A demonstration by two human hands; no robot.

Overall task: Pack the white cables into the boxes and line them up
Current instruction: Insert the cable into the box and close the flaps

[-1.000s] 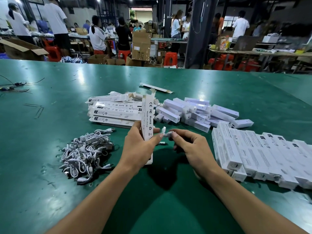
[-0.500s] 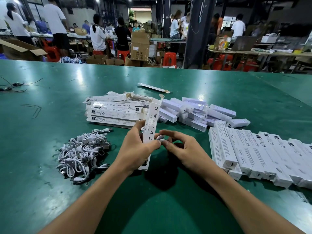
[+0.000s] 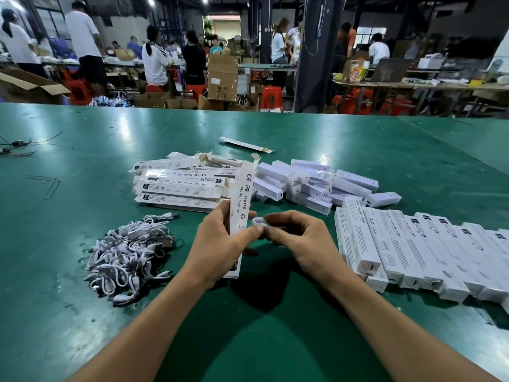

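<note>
My left hand (image 3: 220,244) grips a long white box (image 3: 242,199) that stands nearly upright, its top flap open. My right hand (image 3: 300,238) pinches a small coiled white cable (image 3: 259,221) right beside the box; my left thumb touches the cable too. A heap of white cables (image 3: 129,249) lies on the green table at the left. Flat white boxes (image 3: 176,186) are stacked behind my hands. A row of closed boxes (image 3: 418,249) lies side by side at the right.
A loose pile of small white inner boxes (image 3: 316,183) sits behind my right hand. One flat box (image 3: 245,144) lies alone farther back. Dark wires (image 3: 16,147) lie at the table's far left. People work at benches beyond the table's far edge.
The box in my left hand has tilted a little to the right. My right hand has folded the cable into a tight coil and brought it against the box.
</note>
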